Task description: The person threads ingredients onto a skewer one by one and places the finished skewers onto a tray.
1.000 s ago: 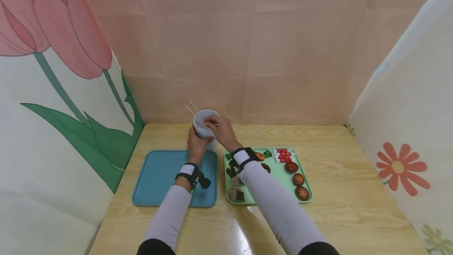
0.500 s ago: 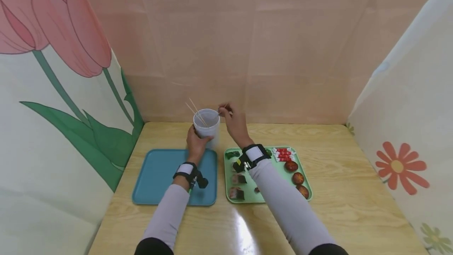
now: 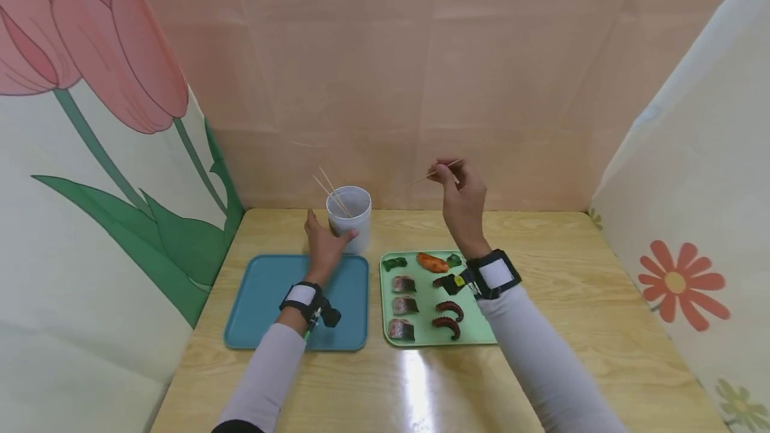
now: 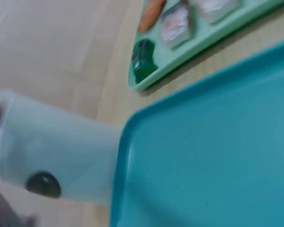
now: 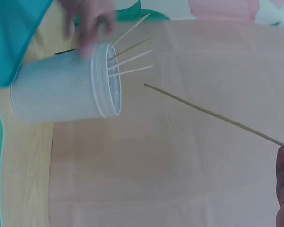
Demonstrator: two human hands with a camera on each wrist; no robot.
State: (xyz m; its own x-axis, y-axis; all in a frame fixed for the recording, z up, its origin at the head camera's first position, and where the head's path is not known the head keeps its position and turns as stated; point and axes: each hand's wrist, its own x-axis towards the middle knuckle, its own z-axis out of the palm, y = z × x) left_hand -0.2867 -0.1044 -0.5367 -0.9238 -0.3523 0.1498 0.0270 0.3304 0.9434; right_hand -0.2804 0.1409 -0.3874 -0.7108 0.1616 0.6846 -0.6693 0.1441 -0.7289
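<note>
My right hand (image 3: 466,202) pinches a thin wooden skewer (image 5: 213,114) near one end, raised above the back of the table. The skewer's free end points left. Close to the tall white plastic cup (image 3: 359,227), my left hand (image 3: 325,246) has its thumb and fingers spread apart around the near side. The cup stands upright, with several more skewers (image 5: 132,59) leaning out over its rim. A dark round spot (image 4: 43,184) shows on the cup's side in the left wrist view.
A blue tray (image 3: 265,299) lies front left of the cup. Beside it, a green tray (image 3: 424,319) bears fish pieces (image 3: 404,305), curled tentacles (image 3: 446,325), an orange piece (image 3: 432,262) and green pieces (image 3: 394,263). The right forearm hides its right part. A wall cloth (image 3: 511,85) hangs behind.
My right hand has drawn a skewer out of the cup and carried it up and to the right. My left hand has loosened from the cup and shifted slightly left.
</note>
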